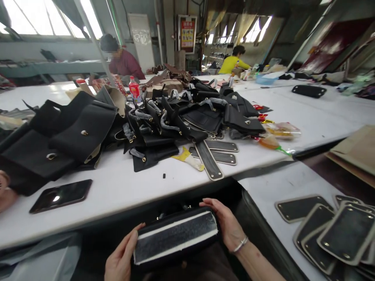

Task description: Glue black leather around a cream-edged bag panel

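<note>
A black handbag (pixel 175 236) is between my two hands at the front edge of the table, its underside turned up towards me. Two whitish strips run along the long sides of that dark, dull base. My left hand (pixel 123 255) closes on the bag's left end, thumb along the edge. At the opposite end, my right hand (pixel 227 222) grips the corner, with a bracelet at the wrist. Bits of metal hardware show behind the bag's far edge. To the right lie several black base panels (pixel 347 230) with pale rims and metal studs, apart from my right hand.
Black bag parts (pixel 164 117) with wrapped handles are heaped across the white table (pixel 114 195). Large black flap pieces (pixel 79 128) and a phone (pixel 61 196) lie left. Narrow studded panels (pixel 209 162) sit mid-table. Another person's hand (pixel 6 191) shows far left; two people work behind.
</note>
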A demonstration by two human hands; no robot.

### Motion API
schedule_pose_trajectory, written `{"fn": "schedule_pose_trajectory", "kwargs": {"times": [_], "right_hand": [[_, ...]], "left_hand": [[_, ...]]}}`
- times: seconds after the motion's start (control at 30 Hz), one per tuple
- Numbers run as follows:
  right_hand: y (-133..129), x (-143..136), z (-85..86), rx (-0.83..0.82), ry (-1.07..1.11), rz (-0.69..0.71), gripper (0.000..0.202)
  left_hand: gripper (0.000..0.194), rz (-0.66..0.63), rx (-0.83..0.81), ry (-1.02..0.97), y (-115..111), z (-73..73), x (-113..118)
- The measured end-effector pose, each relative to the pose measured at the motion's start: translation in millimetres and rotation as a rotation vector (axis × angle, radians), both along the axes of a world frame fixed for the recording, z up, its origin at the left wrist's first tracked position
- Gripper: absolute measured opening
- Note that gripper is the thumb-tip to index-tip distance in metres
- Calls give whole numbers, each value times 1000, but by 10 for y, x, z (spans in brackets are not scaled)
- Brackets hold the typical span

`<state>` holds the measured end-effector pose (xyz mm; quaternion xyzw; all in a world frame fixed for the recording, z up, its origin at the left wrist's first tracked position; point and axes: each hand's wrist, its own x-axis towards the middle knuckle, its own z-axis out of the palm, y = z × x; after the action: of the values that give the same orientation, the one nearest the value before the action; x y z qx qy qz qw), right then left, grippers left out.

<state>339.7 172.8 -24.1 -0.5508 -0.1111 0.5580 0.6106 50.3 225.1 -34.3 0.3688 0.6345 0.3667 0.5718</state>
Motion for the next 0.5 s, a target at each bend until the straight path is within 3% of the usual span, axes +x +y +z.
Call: {"fn": "schedule_pose_trajectory", "kwargs": {"times": [0.3,0.5], "right_hand": [[52,21,-29,50,-454,87,45],[-73,-78,-93,42,-422,89,57]], "left_hand": [[52,-29,75,20,39,80,108],[54,79,-19,-187,-62,131,219]]}}
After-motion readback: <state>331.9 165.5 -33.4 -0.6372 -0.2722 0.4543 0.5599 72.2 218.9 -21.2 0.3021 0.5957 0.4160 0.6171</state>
